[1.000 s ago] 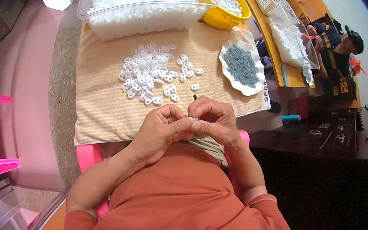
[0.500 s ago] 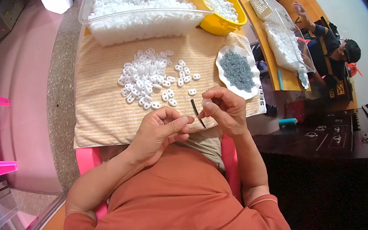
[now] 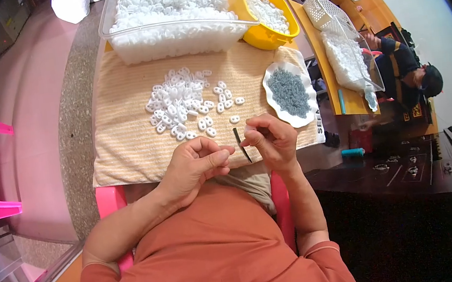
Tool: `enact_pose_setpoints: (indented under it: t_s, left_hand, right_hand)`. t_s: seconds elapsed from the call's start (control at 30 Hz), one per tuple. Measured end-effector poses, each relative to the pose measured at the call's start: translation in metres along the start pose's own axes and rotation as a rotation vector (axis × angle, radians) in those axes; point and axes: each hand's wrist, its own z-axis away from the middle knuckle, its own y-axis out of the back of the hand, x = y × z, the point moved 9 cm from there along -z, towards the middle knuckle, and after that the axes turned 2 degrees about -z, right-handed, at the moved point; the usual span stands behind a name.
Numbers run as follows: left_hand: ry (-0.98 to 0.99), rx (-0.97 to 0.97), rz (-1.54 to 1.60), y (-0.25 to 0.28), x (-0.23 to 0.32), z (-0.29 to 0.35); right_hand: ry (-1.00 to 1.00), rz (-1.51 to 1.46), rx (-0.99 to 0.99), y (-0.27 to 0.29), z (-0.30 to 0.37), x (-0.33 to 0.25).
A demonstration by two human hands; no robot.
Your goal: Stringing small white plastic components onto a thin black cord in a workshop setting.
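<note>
Well, nearest to me is the rust-orange shirt, and just beyond it the person's two bare hands work over the near edge of a striped towel. The left hand has thumb and forefinger curled almost together; the right hand, slightly farther out, makes a similar narrow pinch. From here I cannot tell whether either pinch fully meets or has some tiny thing in it. A thin black strip sits between the two hands, just left of the right thumb; whether it touches the skin I can't make out.

A little farther, a lone white two-holed piece lies beyond the fingertips, apart from both hands. More lie in small clusters, then in a loose white pile farther left. They look light, stiff and smooth, probably a bit slippery; I'd take one by its outer rim between thumb and finger, keeping the holes free. To the right, beyond the right hand, a scalloped white dish holds small grey bits, likely very light and fiddly, best pinched singly.

Beyond stand a clear tub of white pieces and a yellow bucket; at far right, a co-worker in dark clothing.
</note>
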Motion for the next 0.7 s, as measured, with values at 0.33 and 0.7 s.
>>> enact_pose_setpoints:
  t_s: [0.33, 0.7]
  left_hand:
    - [0.007, 0.027, -0.009, 0.005, -0.002, 0.000]
    - [-0.022, 0.054, -0.038, 0.008, 0.002, -0.004]
  right_hand:
    - [-0.060, -0.009, 0.312, 0.059, -0.040, 0.016]
    - [-0.048, 0.227, 0.423, 0.160, -0.173, 0.033]
